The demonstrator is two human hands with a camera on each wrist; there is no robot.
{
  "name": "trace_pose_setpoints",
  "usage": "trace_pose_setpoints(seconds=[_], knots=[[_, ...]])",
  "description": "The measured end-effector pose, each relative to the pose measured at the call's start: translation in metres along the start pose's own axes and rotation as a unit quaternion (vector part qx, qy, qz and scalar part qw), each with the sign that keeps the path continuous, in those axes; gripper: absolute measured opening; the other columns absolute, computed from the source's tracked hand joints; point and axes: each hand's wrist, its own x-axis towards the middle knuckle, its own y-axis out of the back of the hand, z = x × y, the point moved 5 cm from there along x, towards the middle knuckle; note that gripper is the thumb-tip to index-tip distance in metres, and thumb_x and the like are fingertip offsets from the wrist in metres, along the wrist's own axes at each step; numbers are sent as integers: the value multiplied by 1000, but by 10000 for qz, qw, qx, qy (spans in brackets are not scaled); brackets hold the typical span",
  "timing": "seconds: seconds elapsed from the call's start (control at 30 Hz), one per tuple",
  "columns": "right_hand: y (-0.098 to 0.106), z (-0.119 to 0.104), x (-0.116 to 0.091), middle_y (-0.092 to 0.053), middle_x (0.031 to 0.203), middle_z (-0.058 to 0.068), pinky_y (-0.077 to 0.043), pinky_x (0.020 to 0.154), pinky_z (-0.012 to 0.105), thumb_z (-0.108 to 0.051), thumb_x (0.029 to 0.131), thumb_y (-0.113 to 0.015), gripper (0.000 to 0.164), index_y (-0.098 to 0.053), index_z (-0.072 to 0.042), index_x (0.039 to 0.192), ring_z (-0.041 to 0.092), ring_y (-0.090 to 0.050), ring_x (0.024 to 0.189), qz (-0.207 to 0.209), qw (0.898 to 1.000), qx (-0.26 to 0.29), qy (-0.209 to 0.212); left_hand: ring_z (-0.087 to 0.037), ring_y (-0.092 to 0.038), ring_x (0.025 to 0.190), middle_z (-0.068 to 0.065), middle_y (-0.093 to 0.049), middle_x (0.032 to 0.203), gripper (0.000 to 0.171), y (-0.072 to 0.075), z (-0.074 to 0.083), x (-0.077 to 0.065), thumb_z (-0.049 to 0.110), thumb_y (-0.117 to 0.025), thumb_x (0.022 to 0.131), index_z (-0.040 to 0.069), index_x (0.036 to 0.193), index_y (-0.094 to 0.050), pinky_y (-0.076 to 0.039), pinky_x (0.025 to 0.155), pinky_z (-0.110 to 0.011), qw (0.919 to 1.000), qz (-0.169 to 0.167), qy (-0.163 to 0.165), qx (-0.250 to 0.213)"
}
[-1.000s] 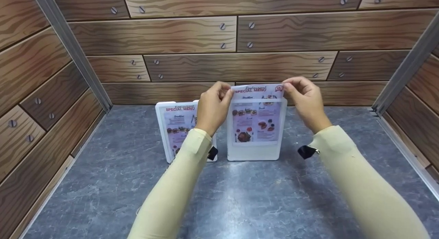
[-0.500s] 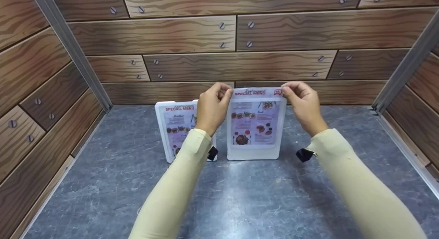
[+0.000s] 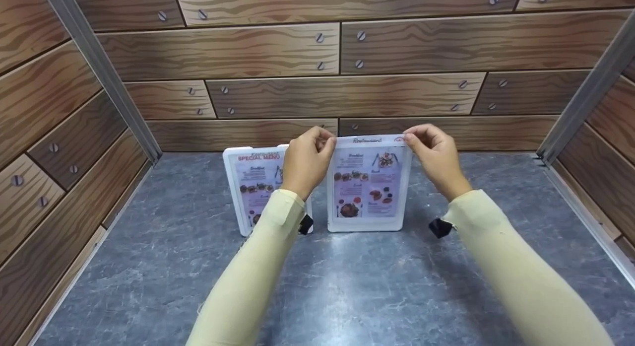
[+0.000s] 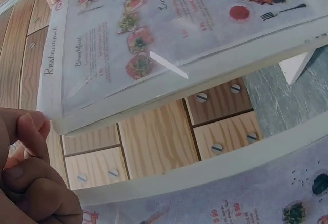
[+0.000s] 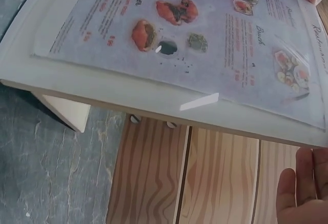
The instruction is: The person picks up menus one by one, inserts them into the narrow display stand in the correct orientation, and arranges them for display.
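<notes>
A printed menu sheet point(image 3: 369, 184) sits most of the way down inside a white upright menu holder point(image 3: 364, 226) with a clear front. Only its top strip, reading "Restaurant", sticks out above the holder's clear front. My left hand point(image 3: 308, 162) pinches the sheet's upper left corner between thumb and fingers. At the upper right corner, my right hand point(image 3: 436, 157) pinches the same strip. The left wrist view shows the left fingers point(image 4: 33, 126) right at the sheet's edge. In the right wrist view, a foot point(image 5: 69, 112) props the holder from behind.
Left of it stands a second white menu holder point(image 3: 230, 187) with a similar menu sheet point(image 3: 258, 174) in it, partly hidden by the left hand and forearm. The grey marbled table point(image 3: 163, 266) is bounded by wood-patterned walls point(image 3: 278, 50) at the back and sides.
Both hands have moved down with the menu sheet, which has slid lower into the holder. Its red "SPECIAL MENU" line no longer shows above the front. The holders have stayed in place.
</notes>
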Motion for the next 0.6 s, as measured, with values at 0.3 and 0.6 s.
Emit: trace_pose_setpoints(seconds=[0.3, 0.6], knots=[[0, 3, 1, -67, 87, -8, -50, 73, 20, -10, 101, -66, 23, -67, 12, 108, 7, -60, 82, -20, 9997, -232, 61, -10, -48, 57, 5, -60, 68, 19, 5, 1, -3, 26, -62, 104, 13, 112, -74, -38, 55, -28, 9988, -209, 25, 435], [0, -1, 0, -67, 89, -10, -50, 74, 19, -11, 102, -67, 23, -68, 11, 108, 7, -60, 82, -60, 9988, -415, 239, -10, -41, 51, 5, -51, 60, 26, 3, 10, -8, 23, -55, 106, 16, 125, -73, -31, 50, -28, 9939, -530, -498, 828]])
